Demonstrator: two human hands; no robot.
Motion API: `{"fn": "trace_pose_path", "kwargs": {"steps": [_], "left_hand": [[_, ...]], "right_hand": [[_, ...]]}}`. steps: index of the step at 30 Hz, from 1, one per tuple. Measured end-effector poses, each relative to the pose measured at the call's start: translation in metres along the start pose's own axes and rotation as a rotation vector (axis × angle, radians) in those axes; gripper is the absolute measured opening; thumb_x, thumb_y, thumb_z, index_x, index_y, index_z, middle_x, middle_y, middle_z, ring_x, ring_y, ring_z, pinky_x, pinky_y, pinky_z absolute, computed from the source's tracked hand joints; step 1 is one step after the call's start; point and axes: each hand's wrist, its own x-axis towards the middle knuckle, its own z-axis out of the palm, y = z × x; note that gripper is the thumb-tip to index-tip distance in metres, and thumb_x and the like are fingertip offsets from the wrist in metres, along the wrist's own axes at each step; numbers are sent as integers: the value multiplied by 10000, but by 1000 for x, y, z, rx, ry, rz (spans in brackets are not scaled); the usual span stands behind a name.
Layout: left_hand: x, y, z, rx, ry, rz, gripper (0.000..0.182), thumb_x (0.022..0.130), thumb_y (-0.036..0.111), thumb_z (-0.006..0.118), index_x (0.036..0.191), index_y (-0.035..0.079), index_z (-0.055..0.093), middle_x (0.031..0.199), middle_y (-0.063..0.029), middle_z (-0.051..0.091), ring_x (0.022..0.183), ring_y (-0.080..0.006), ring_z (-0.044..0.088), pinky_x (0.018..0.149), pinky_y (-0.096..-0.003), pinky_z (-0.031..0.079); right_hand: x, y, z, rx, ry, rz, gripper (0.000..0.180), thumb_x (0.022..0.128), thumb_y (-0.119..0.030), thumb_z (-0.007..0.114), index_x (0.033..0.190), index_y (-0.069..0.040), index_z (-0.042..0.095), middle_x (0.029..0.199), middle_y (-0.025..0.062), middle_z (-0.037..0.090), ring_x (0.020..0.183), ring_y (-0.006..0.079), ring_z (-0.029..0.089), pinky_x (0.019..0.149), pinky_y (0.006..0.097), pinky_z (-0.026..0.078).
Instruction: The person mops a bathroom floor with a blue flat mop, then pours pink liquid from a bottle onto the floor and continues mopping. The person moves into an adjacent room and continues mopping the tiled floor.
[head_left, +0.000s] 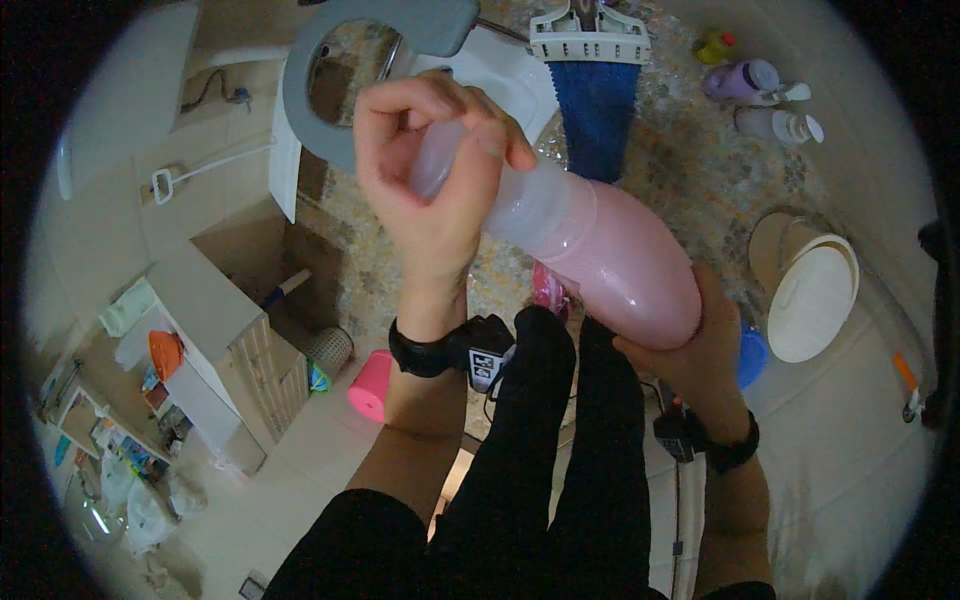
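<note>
My left hand (442, 157) is closed around the translucent plastic cap of a large pink bottle (630, 262), close to the camera. The bottle lies tilted across the view, its cap end toward the upper left. At its rounded lower-right end, my right hand (686, 337) grips the body; several of its fingers are hidden behind the bottle. Beyond the bottle, a flat mop head with a blue pad (600, 112) and a white frame (590, 43) is seen over the patterned floor.
A grey toilet seat (304, 112) stands at upper left. Several small bottles (735, 79) sit along the right wall, above a white lidded bin (814, 304). A pink bucket (371, 386), a blue container (752, 356) and a cabinet (214, 300) are lower down.
</note>
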Motion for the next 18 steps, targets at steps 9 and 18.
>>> {"fn": "trace_pose_path", "kwargs": {"steps": [9,18], "left_hand": [[14,-6,-7,-785,-652,-7,194,665,-82,662,688,49,521,741,-86,537,588,-206,573,504,-259,452],[-15,3,20,117,-67,-320,129,704,-64,607,782,26,557,738,-25,558,642,-122,570,605,-225,458]], "right_hand": [[6,18,-27,223,-300,-52,763,481,-292,834,1112,-8,514,997,145,623,911,244,616,791,348,475],[0,53,-2,-3,-18,-38,736,488,-315,833,1064,0,501,990,174,581,893,336,571,781,390,455]]}}
